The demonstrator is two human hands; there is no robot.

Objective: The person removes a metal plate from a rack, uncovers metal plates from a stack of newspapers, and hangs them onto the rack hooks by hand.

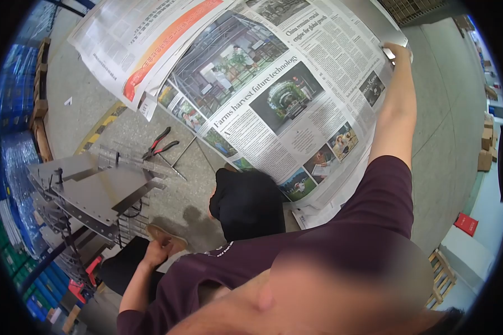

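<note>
Spread newspaper sheets (341,72) fill the upper middle of the head view, overlapping one another. At their far right corner, my right hand (398,51) reaches out with its fingers closed around the edge. A small bright, shiny bit shows at those fingers, too small to name. My left hand (159,249) hangs low beside my bent leg, just above a tan shoe (172,237). Its fingers are curled inward, and whatever they may hold is hidden. Red-handled pliers (159,145) lie on the floor, with a thin metal T-shaped rod (176,166) below them.
Stacked grey metal plates (103,192) with protruding rods stand at my left. Blue wrapped goods (19,162) on wooden pallets line the left side. Yellow-black tape (103,127) marks the concrete floor (439,123). A red object (465,224) and cardboard boxes (486,144) are at right.
</note>
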